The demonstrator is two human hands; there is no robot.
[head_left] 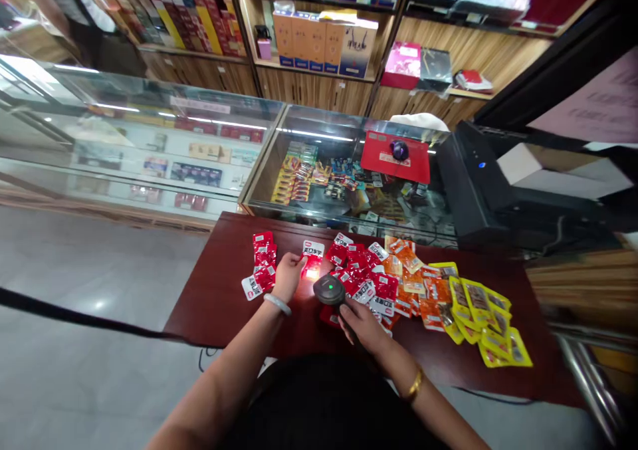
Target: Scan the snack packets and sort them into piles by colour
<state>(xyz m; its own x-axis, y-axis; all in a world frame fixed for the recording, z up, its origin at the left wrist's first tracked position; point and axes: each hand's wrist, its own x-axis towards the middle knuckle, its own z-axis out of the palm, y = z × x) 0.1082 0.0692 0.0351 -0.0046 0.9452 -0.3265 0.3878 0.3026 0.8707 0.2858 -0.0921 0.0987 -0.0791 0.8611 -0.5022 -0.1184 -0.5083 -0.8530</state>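
Note:
My left hand (289, 274) pinches the left edge of a red and white snack packet (313, 250), held just above the dark red table (209, 284). In my right hand (363, 327) is a black barcode scanner (329, 290) with a small green light on its head. Its red light falls on the lower part of that packet. A small group of red packets (264, 257) lies left of my left hand. Right of the scanner a heap of red and white packets (356, 264) spreads out, then orange packets (411, 280), then yellow packets (481, 307).
Behind the table stands a glass display counter (269, 151) holding small goods, with a red mat (371, 154) and a mouse (399, 149) on top. A black monitor (468, 177) stands at the right. Shelves with boxes (312, 41) line the back; a person (94, 24) is at upper left.

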